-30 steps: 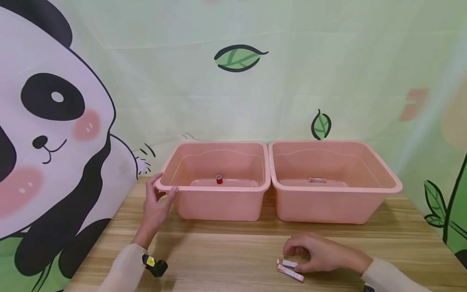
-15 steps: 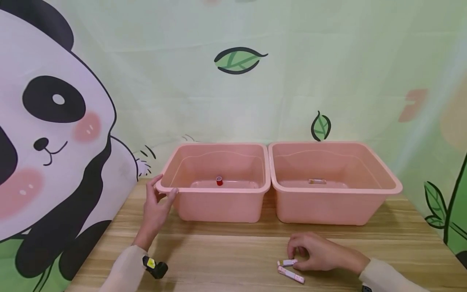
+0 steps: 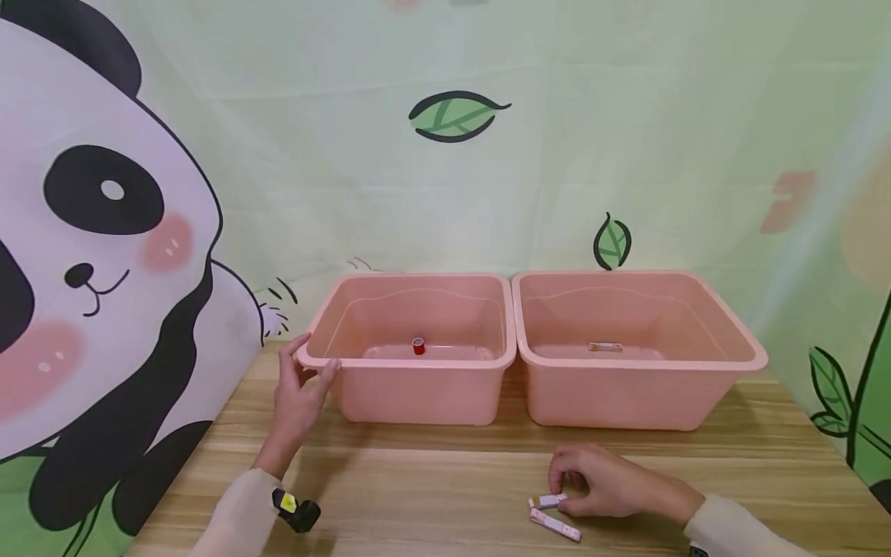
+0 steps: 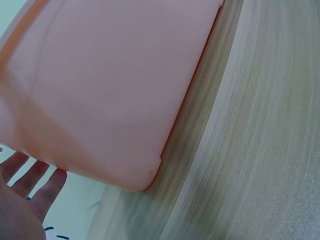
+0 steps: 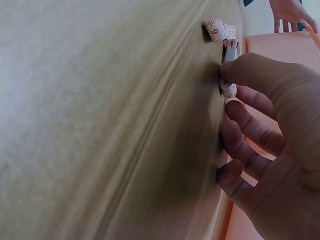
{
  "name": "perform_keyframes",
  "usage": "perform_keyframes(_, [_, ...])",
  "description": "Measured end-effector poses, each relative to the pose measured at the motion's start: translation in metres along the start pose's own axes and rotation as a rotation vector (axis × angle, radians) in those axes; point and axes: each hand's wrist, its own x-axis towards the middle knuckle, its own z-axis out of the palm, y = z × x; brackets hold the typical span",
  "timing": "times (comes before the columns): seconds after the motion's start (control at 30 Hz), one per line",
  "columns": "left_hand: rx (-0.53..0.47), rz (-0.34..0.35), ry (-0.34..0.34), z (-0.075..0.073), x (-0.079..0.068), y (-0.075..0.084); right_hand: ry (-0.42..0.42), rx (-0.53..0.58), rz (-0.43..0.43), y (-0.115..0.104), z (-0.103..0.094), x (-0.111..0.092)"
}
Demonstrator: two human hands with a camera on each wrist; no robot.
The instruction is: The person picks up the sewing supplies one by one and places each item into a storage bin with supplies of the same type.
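Note:
My left hand (image 3: 298, 398) holds the front left corner of the left pink tub (image 3: 418, 394), thumb on the front rim and fingers along the left side. In the left wrist view, those fingers (image 4: 47, 192) touch the tub's wall. My right hand (image 3: 605, 481) is low over the table, pinching one end of a folded measuring tape (image 3: 543, 502) between thumb and forefinger. The other fingers curl loosely near the wood. Just in front lies a second folded measuring tape (image 3: 555, 524); the right wrist view shows red digits and tick marks on it (image 5: 216, 31).
The right pink tub (image 3: 626, 394) stands rim to rim with the left one. Inside it lies a small flat strip (image 3: 605, 347); a small red roll (image 3: 418, 346) sits in the left tub. Wooden table (image 3: 418, 487) extends in front, and a panda-print cloth (image 3: 334, 186) hangs behind.
My right hand has shifted slightly right, and its fingertips have come onto the end of the upper folded tape. My left hand stays on the tub's corner.

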Motion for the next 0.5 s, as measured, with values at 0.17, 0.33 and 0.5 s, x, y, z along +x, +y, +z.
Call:
perform_keyframes(0.17, [0.006,-0.018,-0.007,0.0,-0.002,0.005,0.01,-0.002,0.014,-0.001,0.002,-0.001])
perform_keyframes(0.33, [-0.004,-0.037,-0.026,-0.002,-0.013,0.031,0.021,0.009,0.008,-0.001,0.001,-0.001])
perform_keyframes(0.5, [-0.001,-0.041,-0.019,-0.001,-0.004,0.012,0.041,0.022,-0.008,-0.001,0.0,-0.001])
